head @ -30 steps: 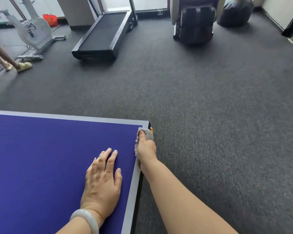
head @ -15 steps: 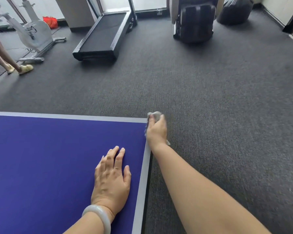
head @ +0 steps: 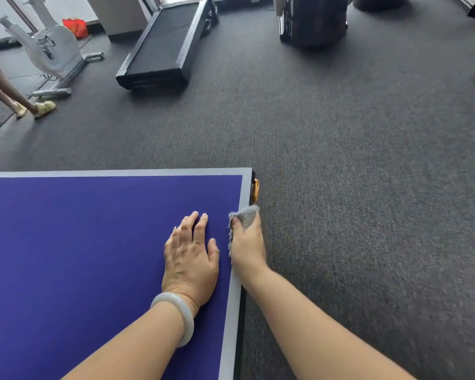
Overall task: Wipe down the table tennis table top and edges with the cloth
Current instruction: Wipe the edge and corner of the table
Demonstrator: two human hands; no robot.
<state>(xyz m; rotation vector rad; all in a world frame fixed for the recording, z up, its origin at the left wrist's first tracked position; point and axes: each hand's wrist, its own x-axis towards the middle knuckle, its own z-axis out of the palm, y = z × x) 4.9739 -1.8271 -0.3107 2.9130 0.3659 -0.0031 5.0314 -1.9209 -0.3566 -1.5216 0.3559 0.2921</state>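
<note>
While the left hand [head: 190,259] lies flat with straight fingers on the purple table tennis table [head: 80,256], the right hand [head: 248,244] grips a grey fuzzy cloth [head: 246,216] on its pale side edge.

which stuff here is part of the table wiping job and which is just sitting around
In the job: table tennis table, grey cloth, right hand gripping the cloth on the side edge, left hand flat on the top.
Just about: treadmill, white exercise bike, red bag, dark chair, another person's legs.
</note>
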